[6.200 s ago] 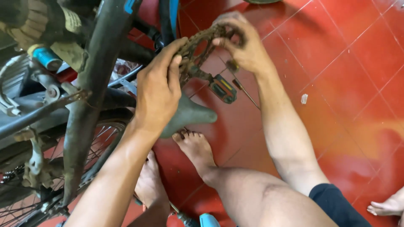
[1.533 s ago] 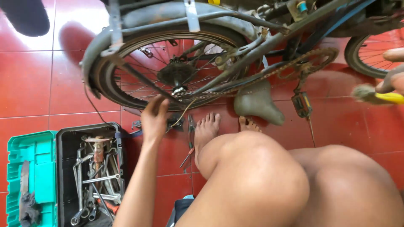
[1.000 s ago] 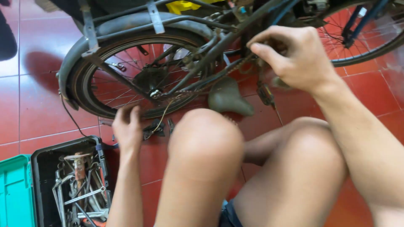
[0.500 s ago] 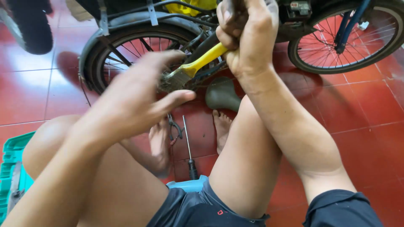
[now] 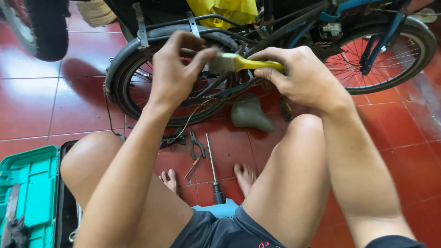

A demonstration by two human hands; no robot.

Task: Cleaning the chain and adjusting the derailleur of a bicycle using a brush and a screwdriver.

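Two bare hands were raised in front of an upturned bicycle (image 5: 294,27), which is taken as the landmark. A yellow-handled brush (image 5: 239,63) was held level just in front of the bicycle's rear wheel (image 5: 138,82). The handle was pinched by the right hand (image 5: 303,76), thumb beneath and fingers curled over the top, so that grip was pressed shut on the brush. The pale bristles at the other end were touched by the left hand (image 5: 174,69), whose fingertips (image 5: 206,54) were drawn together around them; whether the bristles were squeezed or only brushed cannot be told.

Below the bicycle, its grey saddle (image 5: 250,114) was seen resting on the red tiled floor (image 5: 55,105). On the floor nearer the person than the saddle, a long screwdriver (image 5: 213,174) and a pair of pliers (image 5: 196,147) were laid just beside each other, between two bare feet. Well to the left of the bicycle's rear wheel and nearer the person, an open toolbox (image 5: 32,183) with a green lid was set on the floor, partly hidden behind the left knee. Behind the bicycle, a yellow cloth (image 5: 229,10) was visible, and a dark tyre (image 5: 41,27) stood off its left end.
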